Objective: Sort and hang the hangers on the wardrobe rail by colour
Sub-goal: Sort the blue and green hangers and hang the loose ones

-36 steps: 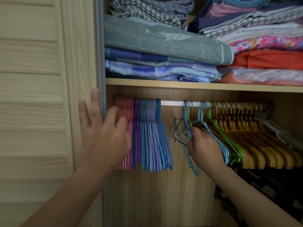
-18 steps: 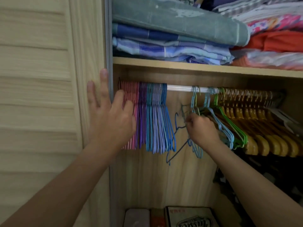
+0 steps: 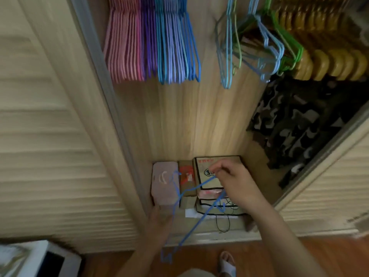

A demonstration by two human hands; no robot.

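Observation:
My right hand [image 3: 233, 180] pinches a blue wire hanger [image 3: 191, 230] low down, in front of the wardrobe floor. The hanger slants down to the left, its hook near a pink box. My left hand [image 3: 158, 220] is just left of the hanger's lower wire, fingers stretched out; whether it touches the wire is unclear. Above hang sorted bunches: pink hangers [image 3: 123, 47], purple hangers [image 3: 148, 43] and blue hangers [image 3: 175, 47]. Further right hang mixed light-blue and green wire hangers [image 3: 249, 47] and yellow wooden hangers [image 3: 329, 62]. The rail is out of frame.
A pink box [image 3: 164, 184] and printed cardboard boxes [image 3: 217, 166] sit on the wardrobe floor. A dark patterned garment [image 3: 299, 126] hangs at the right. Louvred doors stand on both sides [image 3: 50, 136]. My slippered foot [image 3: 227, 262] is on the wooden floor.
My right hand has taken a blue hanger off the mixed bunch and brought it down to floor level. My left hand left the pink bunch and dropped beside it. The view tilted down.

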